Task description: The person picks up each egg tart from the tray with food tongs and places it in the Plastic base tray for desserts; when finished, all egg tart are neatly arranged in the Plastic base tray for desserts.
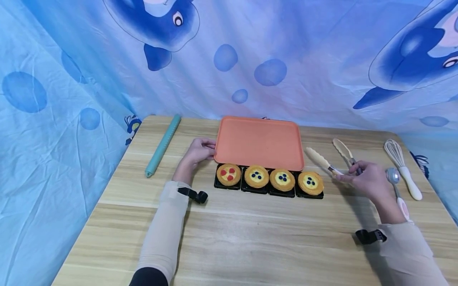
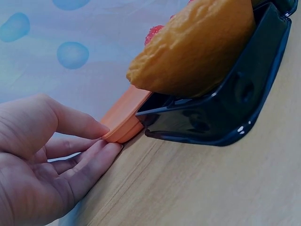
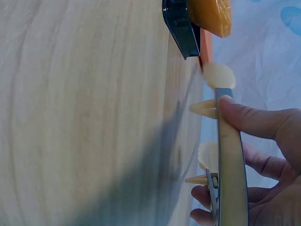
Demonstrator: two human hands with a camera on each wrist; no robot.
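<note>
My left hand (image 1: 197, 152) is at the left edge of an orange tray (image 1: 259, 143). In the left wrist view its thumb and fingers pinch the tray's rim (image 2: 123, 117). A pair of tongs (image 1: 318, 159) with cream scalloped tips is held in my right hand (image 1: 372, 182), its arms spread apart with nothing between them. In the right wrist view the thumb lies along one tong arm (image 3: 230, 165). Along the tray's near side stand egg tarts in black plastic holders: one with red berries (image 1: 229, 175), three with blueberries, the rightmost tart (image 1: 310, 183) closest to the tongs.
A teal rolling pin (image 1: 163, 146) lies at the table's left side. To the right are a whisk (image 1: 404, 169) with a white handle and a metal-headed utensil (image 1: 392, 176), partly behind my right hand. A blue dolphin-print curtain (image 1: 304, 59) hangs behind the wooden table (image 1: 250, 238).
</note>
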